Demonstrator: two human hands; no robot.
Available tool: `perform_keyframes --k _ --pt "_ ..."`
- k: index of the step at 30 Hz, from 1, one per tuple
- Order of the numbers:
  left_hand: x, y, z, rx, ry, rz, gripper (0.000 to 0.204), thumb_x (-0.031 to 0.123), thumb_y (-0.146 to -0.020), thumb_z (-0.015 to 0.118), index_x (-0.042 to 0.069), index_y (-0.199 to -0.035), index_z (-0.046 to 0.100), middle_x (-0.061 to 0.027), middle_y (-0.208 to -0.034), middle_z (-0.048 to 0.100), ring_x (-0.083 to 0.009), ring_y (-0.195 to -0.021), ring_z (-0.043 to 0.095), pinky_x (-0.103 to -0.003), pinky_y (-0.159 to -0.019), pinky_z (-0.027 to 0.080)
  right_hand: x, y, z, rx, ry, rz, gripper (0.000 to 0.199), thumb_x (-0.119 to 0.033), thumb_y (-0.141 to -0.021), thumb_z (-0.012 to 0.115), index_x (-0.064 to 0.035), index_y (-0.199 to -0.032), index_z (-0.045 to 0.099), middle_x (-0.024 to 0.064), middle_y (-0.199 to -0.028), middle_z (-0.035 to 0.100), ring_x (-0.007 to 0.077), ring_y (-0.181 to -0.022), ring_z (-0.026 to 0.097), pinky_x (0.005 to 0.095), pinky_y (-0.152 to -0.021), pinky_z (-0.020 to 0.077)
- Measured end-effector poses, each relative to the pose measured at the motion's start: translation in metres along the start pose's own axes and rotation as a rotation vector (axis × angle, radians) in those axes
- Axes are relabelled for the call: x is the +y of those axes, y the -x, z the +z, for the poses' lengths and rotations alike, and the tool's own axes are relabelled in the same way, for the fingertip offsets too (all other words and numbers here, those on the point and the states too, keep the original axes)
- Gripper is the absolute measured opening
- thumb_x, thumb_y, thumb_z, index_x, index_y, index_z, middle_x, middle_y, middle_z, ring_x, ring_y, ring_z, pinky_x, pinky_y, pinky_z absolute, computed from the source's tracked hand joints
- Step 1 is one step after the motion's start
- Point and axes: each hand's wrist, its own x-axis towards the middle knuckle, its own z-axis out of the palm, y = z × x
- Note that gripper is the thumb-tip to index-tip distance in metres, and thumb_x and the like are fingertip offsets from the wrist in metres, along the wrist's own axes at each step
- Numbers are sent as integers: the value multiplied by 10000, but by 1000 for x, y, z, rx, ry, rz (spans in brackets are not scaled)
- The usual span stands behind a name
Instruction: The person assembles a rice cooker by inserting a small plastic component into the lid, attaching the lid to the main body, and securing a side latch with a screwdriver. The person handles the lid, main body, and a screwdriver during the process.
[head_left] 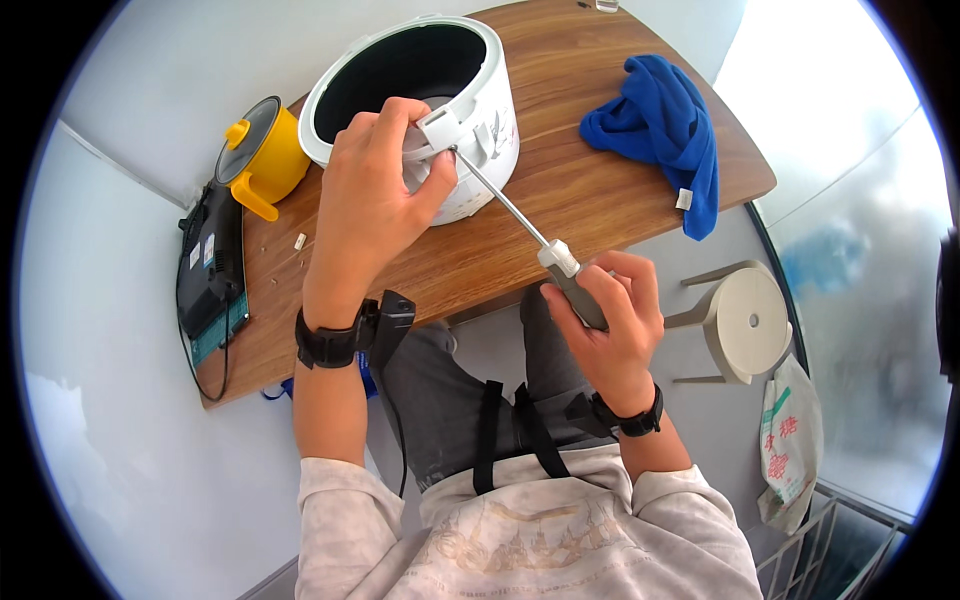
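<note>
A white rice cooker body (pixel 497 150) with a dark, open interior stands at the far side of the wooden table. My left hand (pixel 380 185) grips a white plastic latch piece (pixel 440 127) at its rim, thumb below and fingers on top. In my right hand (pixel 615 320) is a screwdriver (pixel 515 212), fingers wrapped round its grey handle. The metal shaft slants up to the left, and its tip meets the underside of the latch piece beside my left thumb. Whether a screw sits at the tip is too small to tell.
A yellow electric pot (pixel 275 155) with a lid stands left of the cooker. Near it lie a black device (pixel 212 250) with a cord and small loose parts (pixel 300 241). A blue cloth (pixel 660 130) is at the right. A beige stool (pixel 745 325) stands beyond the table edge.
</note>
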Motion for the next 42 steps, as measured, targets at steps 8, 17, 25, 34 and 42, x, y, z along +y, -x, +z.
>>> perform_keyframes --k 8,17,25,34,42 --pt "2 0 1 35 1 27 316 224 -830 714 95 -1100 609 -97 -858 611 -278 -851 589 -407 -771 477 -19 -10 -11 -28 -30 -19 299 22 -691 819 -30 -945 671 96 -995 580 148 -566 587 285 -492 469" --pt "2 1 1 32 -13 29 323 226 -830 723 97 -1097 596 -96 -850 620 -279 -847 592 -414 -776 476 -22 -8 -18 -37 -17 -23 447 74 -705 760 -27 -1139 723 140 -1047 655 210 -707 672 301 -608 550" --pt "1 0 1 57 -28 84 309 225 -841 719 81 -1086 597 -93 -858 637 -273 -852 601 -412 -767 470 -36 -4 -22 -174 -24 -32 407 32 -771 779 -74 -1162 738 130 -1014 674 203 -693 667 286 -588 546" --pt "2 0 0 43 -36 78 285 235 -855 690 85 -1080 599 -87 -840 631 -266 -837 595 -409 -762 462 -34 -9 -20 -178 -178 187 391 42 -804 755 -64 -1174 691 121 -1061 657 268 -832 686 324 -698 542" --pt "1 0 0 57 -38 85 287 229 -852 691 90 -1086 598 -82 -840 625 -266 -839 592 -404 -767 461 -15 -7 -10 -31 -84 185 453 120 -792 690 -59 -1208 683 120 -1044 593 258 -877 635 328 -746 528"
